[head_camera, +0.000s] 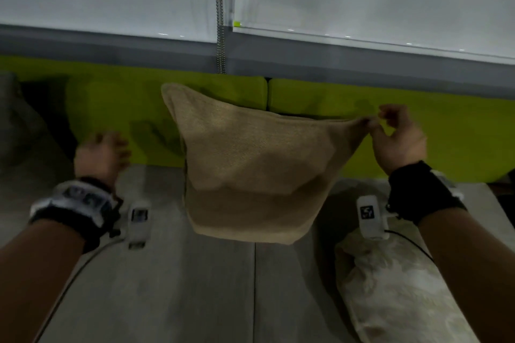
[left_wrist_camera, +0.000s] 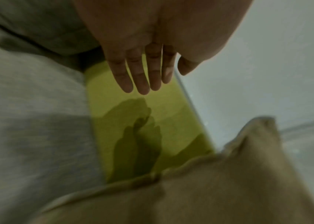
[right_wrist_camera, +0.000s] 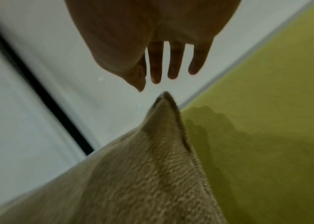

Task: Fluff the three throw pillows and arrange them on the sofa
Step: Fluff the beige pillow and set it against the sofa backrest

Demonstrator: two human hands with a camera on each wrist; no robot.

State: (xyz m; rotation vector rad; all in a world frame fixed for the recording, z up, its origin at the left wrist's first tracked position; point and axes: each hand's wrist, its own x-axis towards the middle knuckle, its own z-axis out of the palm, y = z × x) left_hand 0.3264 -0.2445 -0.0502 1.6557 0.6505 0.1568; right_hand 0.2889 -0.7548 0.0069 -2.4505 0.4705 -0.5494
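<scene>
The tan pillow (head_camera: pixel 250 164) stands mid-frame against the green sofa back (head_camera: pixel 117 103); soft, light, floppy, best gripped by both top corners. Right hand (head_camera: pixel 395 139) pinches its upper-right corner; left hand (head_camera: pixel 101 154), fingers straight, holds nothing

The tan pillow (head_camera: pixel 250 164) is nubby, matt terry-like cloth with a stitched seam. The green back cushions (head_camera: pixel 418 120) look like smooth matt fabric. The seat (head_camera: pixel 195 287) is grey woven cloth. The patterned pillow (head_camera: pixel 390 287) has a slight sheen. The bead chain (head_camera: pixel 220 22) looks metallic.
</scene>
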